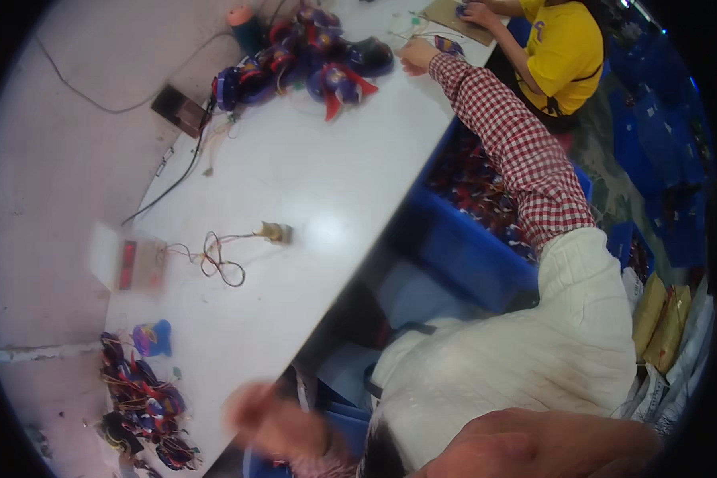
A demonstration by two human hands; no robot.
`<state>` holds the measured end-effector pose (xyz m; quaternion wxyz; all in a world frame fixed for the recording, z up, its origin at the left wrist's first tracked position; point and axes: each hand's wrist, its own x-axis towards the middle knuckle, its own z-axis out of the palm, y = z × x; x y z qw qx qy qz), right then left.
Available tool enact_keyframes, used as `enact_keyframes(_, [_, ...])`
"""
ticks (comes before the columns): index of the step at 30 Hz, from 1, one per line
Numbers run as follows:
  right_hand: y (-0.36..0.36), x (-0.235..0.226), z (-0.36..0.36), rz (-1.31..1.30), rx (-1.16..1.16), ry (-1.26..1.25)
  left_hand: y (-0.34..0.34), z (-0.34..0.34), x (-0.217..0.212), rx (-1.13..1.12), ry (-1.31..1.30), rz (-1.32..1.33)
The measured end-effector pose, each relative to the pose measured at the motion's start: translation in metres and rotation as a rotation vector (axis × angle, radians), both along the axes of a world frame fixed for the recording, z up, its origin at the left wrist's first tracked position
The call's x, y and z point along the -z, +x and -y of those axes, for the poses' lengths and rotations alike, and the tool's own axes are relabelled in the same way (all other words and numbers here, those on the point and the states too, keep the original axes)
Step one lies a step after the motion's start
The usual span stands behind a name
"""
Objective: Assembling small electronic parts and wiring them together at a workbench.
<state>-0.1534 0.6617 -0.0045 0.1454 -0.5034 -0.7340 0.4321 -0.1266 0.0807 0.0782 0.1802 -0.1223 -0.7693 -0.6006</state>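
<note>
My right arm, in a red and white checked sleeve, stretches to the far end of the white table (295, 183). My right hand (417, 57) is there with its fingers curled, beside thin wires and a small purple part (448, 45). What the fingers hold, if anything, is too small to make out. To its left lies a pile of purple and red toy-like parts (327, 56) with wires. My left hand (275, 422) is above the table's near edge, smeared by motion, so its fingers are unclear.
A small device with a red display (127, 264) is wired to a brass-coloured piece (275, 233) mid-table. Another wired pile (147, 398) and a blue-purple piece (152, 338) lie near left. A blue bin (462, 247) of parts stands beside the table. A person in yellow (566, 56) works beyond.
</note>
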Motion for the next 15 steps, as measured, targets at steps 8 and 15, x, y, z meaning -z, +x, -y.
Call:
enact_keyframes(8, [-0.04, 0.035, -0.052, 0.074, 0.059, -0.117, 0.017, -0.051, 0.091, 0.578, 0.133, 0.772])
enact_keyframes(15, [-0.015, 0.034, -0.027, -0.103, 0.121, -0.279, -0.042, -0.16, 0.093, 0.879, -0.031, 0.286])
